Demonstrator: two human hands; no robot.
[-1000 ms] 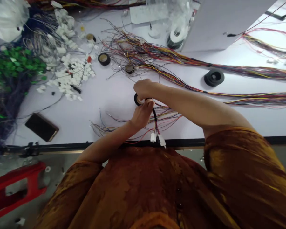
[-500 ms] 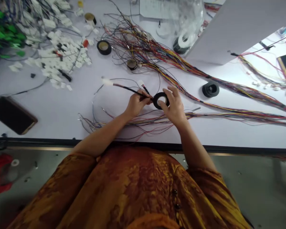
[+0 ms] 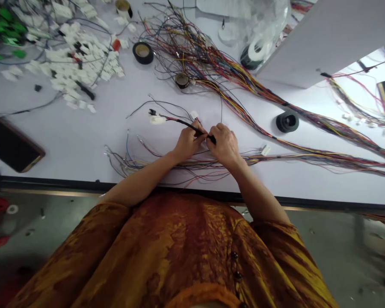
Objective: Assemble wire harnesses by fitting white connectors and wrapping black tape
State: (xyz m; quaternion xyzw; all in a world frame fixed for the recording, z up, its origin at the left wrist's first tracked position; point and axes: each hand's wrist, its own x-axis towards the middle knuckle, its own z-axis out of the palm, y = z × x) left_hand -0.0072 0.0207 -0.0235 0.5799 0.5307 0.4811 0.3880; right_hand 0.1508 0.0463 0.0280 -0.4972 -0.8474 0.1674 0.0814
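My left hand (image 3: 190,140) pinches a thin wire harness (image 3: 185,123) wrapped in black tape. The harness's far end splits into short red and black wires with white and black connectors (image 3: 156,118). Touching the left fingertips, my right hand (image 3: 223,143) is closed around a roll of black tape (image 3: 212,139), of which only a dark edge shows; the rest is covered by the fingers. Just behind the left fingers sits a small white connector (image 3: 194,114). Loose wires (image 3: 141,163) run along the table beneath both forearms.
Long bundles of coloured wires (image 3: 263,92) cross the table to the right. Tape rolls (image 3: 143,52) and a black ring-shaped piece (image 3: 287,122) lie around. White connectors (image 3: 93,55) are heaped at the left, near a phone (image 3: 14,143). A pale panel (image 3: 308,42) stands at back right.
The right hand has turned and closed over the tape roll, which faced the camera before and is now mostly hidden. The harness's connector end has swung slightly right, and a black connector now shows there.
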